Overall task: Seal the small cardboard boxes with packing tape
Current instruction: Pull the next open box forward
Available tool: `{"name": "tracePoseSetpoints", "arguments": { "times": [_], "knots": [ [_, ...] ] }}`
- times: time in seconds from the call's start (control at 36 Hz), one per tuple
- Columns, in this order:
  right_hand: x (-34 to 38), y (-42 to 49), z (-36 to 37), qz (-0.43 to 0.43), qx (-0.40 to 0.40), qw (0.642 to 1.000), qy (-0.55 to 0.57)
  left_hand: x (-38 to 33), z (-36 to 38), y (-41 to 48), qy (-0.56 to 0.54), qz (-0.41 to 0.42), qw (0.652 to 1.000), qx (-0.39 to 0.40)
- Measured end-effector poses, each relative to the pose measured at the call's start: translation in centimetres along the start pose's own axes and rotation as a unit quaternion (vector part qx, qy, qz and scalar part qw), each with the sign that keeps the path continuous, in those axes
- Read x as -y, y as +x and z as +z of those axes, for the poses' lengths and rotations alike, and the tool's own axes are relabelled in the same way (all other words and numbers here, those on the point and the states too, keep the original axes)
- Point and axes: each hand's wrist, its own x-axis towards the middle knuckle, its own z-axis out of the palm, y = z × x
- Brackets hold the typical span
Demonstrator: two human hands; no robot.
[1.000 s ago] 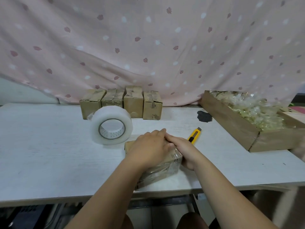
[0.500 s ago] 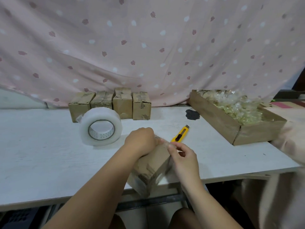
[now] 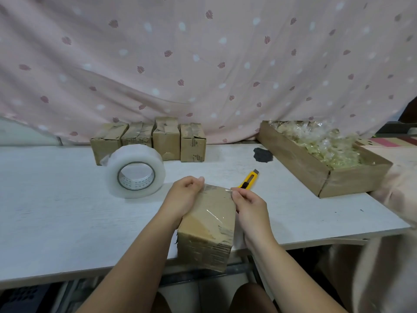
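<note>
Here, your left hand (image 3: 182, 199) curls its fingers round the far left edge of the small brown cardboard box (image 3: 209, 224). Your right hand (image 3: 250, 206) pinches the far right corner, thumb against forefinger, where glossy clear tape covers the top. The box tilts between your hands, its near end past the white table's (image 3: 56, 218) front edge. The large roll of clear packing tape (image 3: 135, 173) stands just left, and the yellow utility knife (image 3: 248, 180) lies just beyond your right hand.

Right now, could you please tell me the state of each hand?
Left hand: closed, gripping the small brown cardboard box at its far end.
Right hand: closed, pinching clear packing tape at that box's far right corner.
</note>
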Motion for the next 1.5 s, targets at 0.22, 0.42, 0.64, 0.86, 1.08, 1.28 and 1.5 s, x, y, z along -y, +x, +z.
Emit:
{"name": "tracePoseSetpoints", "arguments": {
  "times": [0.22, 0.42, 0.64, 0.86, 1.08, 1.28, 1.5],
  "knots": [
    [0.7, 0.8, 0.8, 0.074, 0.032, 0.996, 0.037, 0.2, 0.7, 0.5, -0.101, -0.047, 0.993, -0.024],
    [1.6, 1.5, 1.2, 0.109, 0.075, 0.99, 0.043, 0.3, 0.8, 0.9, -0.18, -0.09, 0.979, -0.023],
    [1.5, 1.9, 1.0, -0.002, 0.075, 0.995, -0.068, 0.2, 1.2, 0.9, -0.207, -0.153, 0.965, -0.041],
    [1.5, 1.6, 0.9, -0.01, 0.117, 0.992, -0.051, -0.1, 1.4, 2.1, -0.246, -0.184, 0.951, -0.032],
    [2.0, 1.0, 0.9, 0.024, 0.132, 0.99, -0.033, -0.1, 1.3, 2.5, -0.252, -0.191, 0.948, -0.034],
    [1.8, 1.5, 1.1, 0.032, 0.125, 0.991, -0.03, 1.0, 1.4, 1.4, -0.279, -0.184, 0.942, -0.042],
    [2.0, 1.2, 1.1, 0.03, 0.119, 0.992, -0.035, 1.2, 1.3, 0.2, -0.307, -0.103, 0.946, -0.031]
  ]
}}
